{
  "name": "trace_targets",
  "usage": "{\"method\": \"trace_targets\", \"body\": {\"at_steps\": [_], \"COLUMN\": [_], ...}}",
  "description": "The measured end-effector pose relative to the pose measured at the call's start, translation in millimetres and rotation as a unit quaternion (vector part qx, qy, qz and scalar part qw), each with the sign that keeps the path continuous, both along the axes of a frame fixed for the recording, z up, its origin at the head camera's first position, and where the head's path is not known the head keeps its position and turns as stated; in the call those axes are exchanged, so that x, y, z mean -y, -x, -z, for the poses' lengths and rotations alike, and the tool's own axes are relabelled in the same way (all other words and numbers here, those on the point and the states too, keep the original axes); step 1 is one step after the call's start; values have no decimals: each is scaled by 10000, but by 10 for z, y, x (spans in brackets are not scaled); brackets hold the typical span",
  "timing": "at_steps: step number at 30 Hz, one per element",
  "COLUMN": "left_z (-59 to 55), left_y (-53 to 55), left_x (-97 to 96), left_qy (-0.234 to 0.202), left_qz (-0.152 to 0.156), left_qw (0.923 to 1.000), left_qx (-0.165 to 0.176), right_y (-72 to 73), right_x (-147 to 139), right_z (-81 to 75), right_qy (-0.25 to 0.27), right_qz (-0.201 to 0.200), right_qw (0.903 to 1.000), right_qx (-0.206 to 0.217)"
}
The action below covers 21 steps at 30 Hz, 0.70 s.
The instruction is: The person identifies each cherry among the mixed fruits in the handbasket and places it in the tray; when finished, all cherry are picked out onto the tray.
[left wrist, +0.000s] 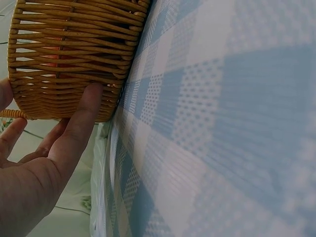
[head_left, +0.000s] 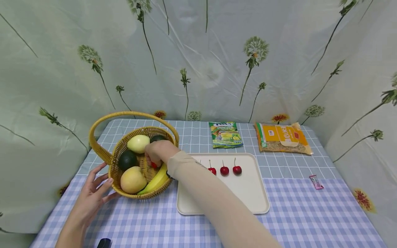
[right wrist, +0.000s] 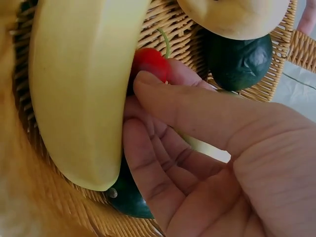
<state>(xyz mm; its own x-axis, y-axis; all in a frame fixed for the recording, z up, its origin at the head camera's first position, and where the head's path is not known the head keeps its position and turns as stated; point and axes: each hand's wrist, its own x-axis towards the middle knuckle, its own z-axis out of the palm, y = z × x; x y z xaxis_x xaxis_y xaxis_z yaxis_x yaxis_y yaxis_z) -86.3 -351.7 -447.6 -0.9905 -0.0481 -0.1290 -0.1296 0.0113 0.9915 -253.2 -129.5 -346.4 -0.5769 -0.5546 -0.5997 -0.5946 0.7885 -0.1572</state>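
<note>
My right hand [head_left: 161, 151] reaches inside a wicker basket [head_left: 114, 181] and pinches a red cherry [right wrist: 150, 64] between thumb and finger; its green stem shows in the right wrist view. Beside that hand lies a banana [right wrist: 81, 94]. My left hand [head_left: 93, 193] touches the basket's left side, fingers spread and fairly straight; one finger [left wrist: 79, 123] lies against the weave in the left wrist view. The basket also holds a peach-like fruit [head_left: 133, 179], a pale yellow fruit [head_left: 138, 143] and dark green fruits [head_left: 127, 160], one partly hidden.
A cream tray [head_left: 245, 196] with several cherries [head_left: 224, 170] stands right of the basket, partly behind my right forearm. Farther back lie a green candy bag [head_left: 225, 134] and an orange food packet [head_left: 283, 137]. A small pink wrapper [head_left: 316, 182] is at right, a black object [head_left: 104, 243] at front left.
</note>
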Motion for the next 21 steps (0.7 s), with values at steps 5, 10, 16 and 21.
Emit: {"method": "trace_targets", "body": {"at_steps": [5, 10, 16, 21], "left_z": [0, -3, -9, -10], "left_y": [6, 5, 1, -1], "left_x": [-5, -7, -6, -10], "left_qy": [-54, -16, 41, 24], "left_qz": [-3, -9, -15, -18], "left_qw": [10000, 9999, 10000, 10000], "left_qx": [-80, -99, -8, -35], "right_y": [-33, -53, -115, -186], "right_x": [9, 15, 13, -5], "right_z": [-24, -21, 36, 49], "right_qy": [-65, -35, 193, 258], "right_qz": [43, -10, -115, -591], "right_qw": [10000, 9999, 9984, 9929], "right_qx": [-45, -114, -518, -1004]}}
